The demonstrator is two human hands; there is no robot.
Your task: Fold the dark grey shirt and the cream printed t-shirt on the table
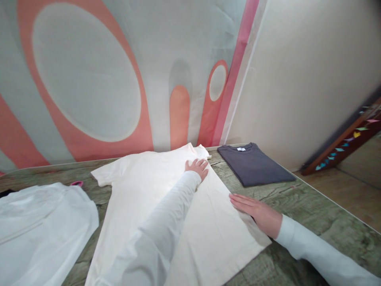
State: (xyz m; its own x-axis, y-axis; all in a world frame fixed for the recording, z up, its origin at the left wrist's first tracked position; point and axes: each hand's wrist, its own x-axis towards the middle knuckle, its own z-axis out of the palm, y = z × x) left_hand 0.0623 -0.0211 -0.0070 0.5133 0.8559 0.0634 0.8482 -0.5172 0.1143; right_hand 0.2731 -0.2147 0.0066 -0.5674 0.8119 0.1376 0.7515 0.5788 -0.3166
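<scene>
A cream T-shirt [143,198] lies spread on the table, its collar at the far end and one short sleeve stretched out to the left. On the right it has a straight slanting edge, and no sleeve sticks out there. My left hand [197,169] rests palm down on the shirt just below the collar, fingers spread. Along the slanting right edge lies my right hand [257,212], its fingers stretched out and touching the cloth; its thumb is mostly hidden. My left sleeve covers part of the shirt's middle.
A dark grey T-shirt [254,165], neatly folded, lies at the back right of the wood-patterned table [324,214]. To the left sits a heap of white cloth [44,234] with a small pink ring-like item [76,183] behind it. A printed backdrop [160,75] rises behind the table.
</scene>
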